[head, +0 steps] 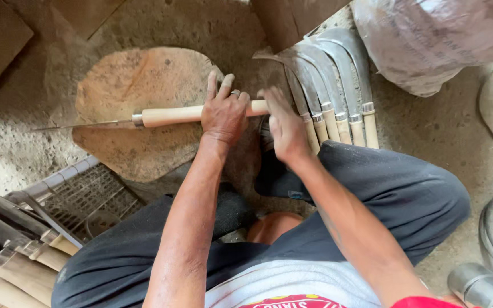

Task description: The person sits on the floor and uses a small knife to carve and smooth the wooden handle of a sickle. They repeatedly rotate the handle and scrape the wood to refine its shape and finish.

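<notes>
Near our knees, at the floor's lower left, unfinished wooden handles (12, 268) lie stacked beside a wire rack (81, 199). Our left hand (223, 114) is closed around the pale handle of a sickle (172, 116) lying across a flat wooden block (138, 85), thin blade pointing left. Right hand (283, 128) rests loosely open at the handle's butt, gripping nothing. Beyond, five finished sickles (332, 80) fan out; more stock apparently remains unassembled.
</notes>
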The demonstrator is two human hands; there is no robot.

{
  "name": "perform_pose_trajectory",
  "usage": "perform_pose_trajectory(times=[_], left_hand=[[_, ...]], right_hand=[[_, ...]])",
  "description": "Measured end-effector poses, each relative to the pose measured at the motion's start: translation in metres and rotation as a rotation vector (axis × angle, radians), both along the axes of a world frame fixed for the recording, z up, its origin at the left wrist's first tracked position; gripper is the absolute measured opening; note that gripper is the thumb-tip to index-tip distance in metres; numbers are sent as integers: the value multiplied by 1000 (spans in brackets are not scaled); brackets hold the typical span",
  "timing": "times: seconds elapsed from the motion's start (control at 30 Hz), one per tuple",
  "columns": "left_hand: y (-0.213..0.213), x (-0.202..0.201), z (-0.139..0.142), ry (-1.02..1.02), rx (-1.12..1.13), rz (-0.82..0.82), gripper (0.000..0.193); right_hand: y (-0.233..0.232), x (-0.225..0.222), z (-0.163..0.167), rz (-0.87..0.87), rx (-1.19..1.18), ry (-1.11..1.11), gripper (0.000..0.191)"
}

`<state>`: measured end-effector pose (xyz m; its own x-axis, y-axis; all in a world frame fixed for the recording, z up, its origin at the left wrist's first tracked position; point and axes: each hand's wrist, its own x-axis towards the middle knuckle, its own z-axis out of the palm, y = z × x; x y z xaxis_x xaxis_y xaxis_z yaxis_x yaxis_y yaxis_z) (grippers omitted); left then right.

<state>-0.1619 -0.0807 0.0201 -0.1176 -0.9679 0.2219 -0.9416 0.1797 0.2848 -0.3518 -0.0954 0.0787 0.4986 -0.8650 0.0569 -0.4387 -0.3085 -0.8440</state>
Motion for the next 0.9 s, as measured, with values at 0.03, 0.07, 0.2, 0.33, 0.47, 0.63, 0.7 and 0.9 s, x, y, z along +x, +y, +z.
perform_pose_trajectory(times=[0.03, 0.07, 0.2, 0.33, 0.47, 0.63, 0.7, 0.9], left_hand=[[1, 0, 0, -7, -11, 10, 8], [2, 0, -1, -10, -19, 11, 9], [4, -2, -2, -52, -51, 17, 7], [5, -3, 0, -48, -22, 11, 9], [6, -2, 2, -68, -89, 15, 7], [8, -3, 0, -20, -40, 13, 7], [7, -3, -2, -15, -60, 3, 7], [7, -3, -4, -25, -57, 16, 9]], right_hand=[[1, 0, 1, 13, 4, -2, 47], [1, 0, 1, 18, 11, 1, 48], [3, 1, 7, 21, -4, 4, 47], [4, 2, 7, 13, -11, 72, 48], [2, 1, 1, 11, 8, 26, 47], [0, 0, 0, 22, 12, 80, 47], [-1, 1, 3, 9, 39, 77, 47], [-3, 5, 10, 35, -51, 77, 47]])
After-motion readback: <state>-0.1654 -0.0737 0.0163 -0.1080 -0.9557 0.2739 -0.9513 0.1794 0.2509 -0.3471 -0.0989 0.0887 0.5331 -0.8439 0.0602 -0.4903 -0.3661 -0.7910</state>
